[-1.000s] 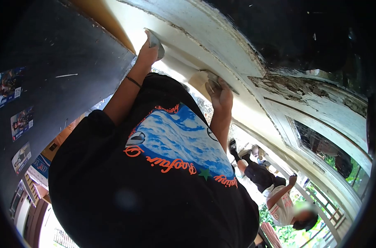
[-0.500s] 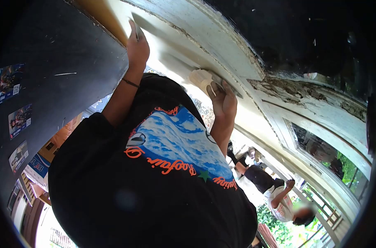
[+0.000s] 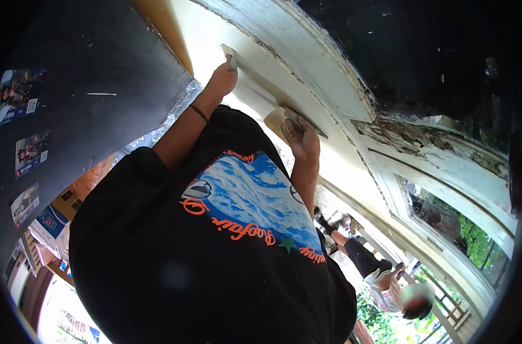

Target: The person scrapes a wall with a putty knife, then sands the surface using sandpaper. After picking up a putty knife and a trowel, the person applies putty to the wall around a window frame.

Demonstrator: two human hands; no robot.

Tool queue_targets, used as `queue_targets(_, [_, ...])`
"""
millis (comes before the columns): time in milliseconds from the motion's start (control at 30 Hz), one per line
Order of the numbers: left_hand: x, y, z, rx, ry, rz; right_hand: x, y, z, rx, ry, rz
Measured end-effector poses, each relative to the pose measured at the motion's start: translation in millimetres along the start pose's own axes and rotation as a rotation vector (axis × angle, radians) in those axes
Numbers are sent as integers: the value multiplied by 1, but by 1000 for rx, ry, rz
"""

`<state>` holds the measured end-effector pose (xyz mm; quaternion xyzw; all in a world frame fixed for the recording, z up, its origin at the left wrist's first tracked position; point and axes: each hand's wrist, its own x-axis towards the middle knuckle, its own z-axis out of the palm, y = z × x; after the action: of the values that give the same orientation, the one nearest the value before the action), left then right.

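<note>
My left hand [image 3: 223,79], with a dark band at the wrist, is closed around a small flat scraper [image 3: 229,53] held against the pale wall panel [image 3: 261,71]. The scraper's handle is hidden in my fingers. Lower and to the right, my right hand [image 3: 302,139] grips a wider tan flat plate [image 3: 276,119] with a dark straight edge, close to the same panel. I cannot tell exactly what kind of tool this plate is. My black shirt with a blue printed picture [image 3: 244,189] fills the middle of the view.
A dark board [image 3: 100,63] with several stuck-on cards stands at left. Broken, peeling wood [image 3: 421,137] runs along the frame at right, beside window glass [image 3: 439,212]. Another person [image 3: 381,278] appears upside down at lower right. Boxes [image 3: 51,223] are at lower left.
My left hand has moved right and down in the view along the panel, its scraper now more visible. My right hand has shifted slightly left with the plate.
</note>
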<state>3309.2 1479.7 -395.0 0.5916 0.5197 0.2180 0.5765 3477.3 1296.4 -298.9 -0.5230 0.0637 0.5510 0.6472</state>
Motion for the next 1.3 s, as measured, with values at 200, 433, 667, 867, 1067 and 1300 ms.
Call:
queue_targets(200, [-14, 45, -27, 92, 409, 61, -8, -12, -2, -21, -15, -58])
queue_targets(433, [-35, 70, -17, 129, 272, 43, -3, 0, -16, -5, 31, -10])
queue_targets(667, [-40, 70, -14, 189, 207, 109, 8, 0, -19, -11, 133, -20])
queue_targets(867, [-42, 77, -14, 97, 172, 11, 1, -6, -16, 52, 100, -20])
queue_targets(1067, [-37, 65, -13, 237, 159, 62, 0, -10, -18, 3, 65, -58])
queue_targets(1300, [-32, 72, -19, 137, 221, -29, -18, -7, -12, 36, 33, -79])
